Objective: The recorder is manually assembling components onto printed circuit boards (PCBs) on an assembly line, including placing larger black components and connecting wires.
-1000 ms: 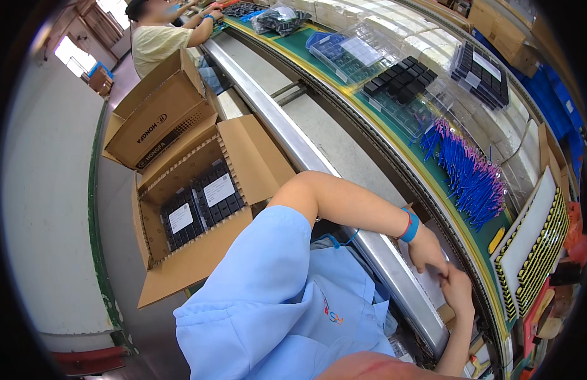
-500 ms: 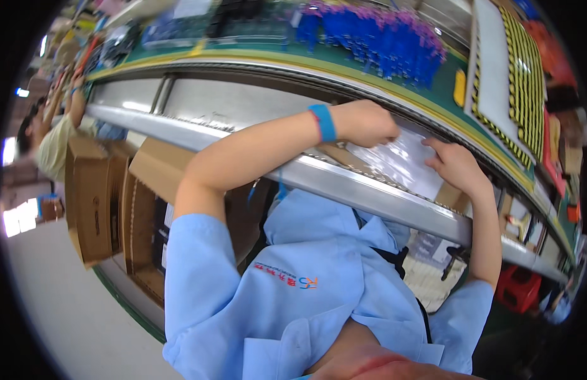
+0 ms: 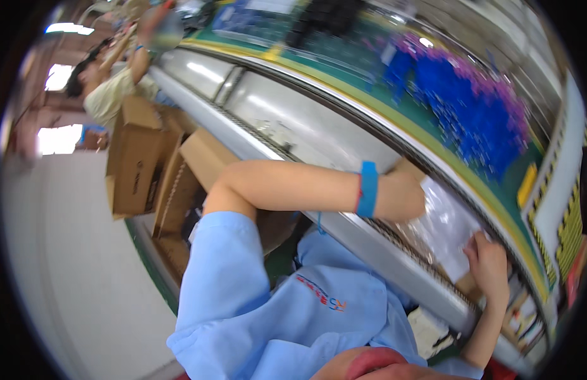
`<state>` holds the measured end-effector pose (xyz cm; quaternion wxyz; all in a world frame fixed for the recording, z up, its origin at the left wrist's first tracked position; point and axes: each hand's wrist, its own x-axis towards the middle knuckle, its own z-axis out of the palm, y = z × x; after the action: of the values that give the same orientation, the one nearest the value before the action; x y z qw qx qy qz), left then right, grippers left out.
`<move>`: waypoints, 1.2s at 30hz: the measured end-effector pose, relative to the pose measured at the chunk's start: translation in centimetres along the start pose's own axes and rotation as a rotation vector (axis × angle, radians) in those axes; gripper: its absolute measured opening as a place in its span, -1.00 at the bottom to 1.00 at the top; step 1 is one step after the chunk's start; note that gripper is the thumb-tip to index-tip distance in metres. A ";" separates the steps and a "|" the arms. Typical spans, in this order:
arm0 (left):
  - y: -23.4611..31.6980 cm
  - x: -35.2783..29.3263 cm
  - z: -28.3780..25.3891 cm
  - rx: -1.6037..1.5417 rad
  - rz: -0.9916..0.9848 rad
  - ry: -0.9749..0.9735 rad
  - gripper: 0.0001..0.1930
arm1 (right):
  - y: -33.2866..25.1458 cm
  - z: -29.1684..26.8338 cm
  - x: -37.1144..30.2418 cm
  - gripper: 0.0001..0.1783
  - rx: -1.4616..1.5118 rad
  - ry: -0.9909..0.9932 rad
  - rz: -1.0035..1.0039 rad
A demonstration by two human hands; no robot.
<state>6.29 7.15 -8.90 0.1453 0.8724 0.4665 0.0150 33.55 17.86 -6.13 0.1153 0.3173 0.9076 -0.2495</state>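
A clear, shiny plastic bag (image 3: 450, 223) lies in the metal trough below the bench edge, between my two hands. My left hand (image 3: 399, 197), with a blue strap round the wrist, is curled closed at the bag's left side. Its fingertips are mostly hidden behind the back of the hand. At the bag's right edge is my right hand (image 3: 488, 265), its thumb and bent forefinger close together on the plastic. Brown cardboard (image 3: 408, 168) shows beneath and behind the bag.
A metal rail (image 3: 369, 244) runs between my body and the trough. On the green bench beyond lies a heap of blue pieces with pink ends (image 3: 461, 101), and a yellow tool (image 3: 527, 185). Open cardboard boxes (image 3: 138, 161) stand at left, near another person (image 3: 110, 95).
My view has swung, so the bench now slants down to the right. My right hand's outstretched forefinger has bent in toward the thumb at the bag's edge. The left hand stays by the bag.
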 end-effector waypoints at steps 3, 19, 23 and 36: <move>-1.2 0.4 0.1 -0.017 0.004 -0.018 -0.95 | -0.3 -0.5 -0.6 -0.84 0.055 -0.037 0.014; 0.1 1.3 2.5 -0.037 -0.133 -0.351 -0.94 | 0.8 -3.0 1.5 -0.76 0.091 -0.538 0.191; 0.1 1.3 1.3 -0.057 -0.108 -0.421 -0.88 | -0.6 -4.2 2.2 -0.76 0.054 -0.598 0.210; 0.0 1.2 2.4 -0.158 0.061 -0.235 -0.88 | -0.3 -3.5 1.5 -0.64 0.013 -0.546 0.141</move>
<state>7.34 7.56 -11.30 0.2665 0.8678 0.4168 -0.0461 32.04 20.31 -3.62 0.3705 0.3014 0.8171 -0.3228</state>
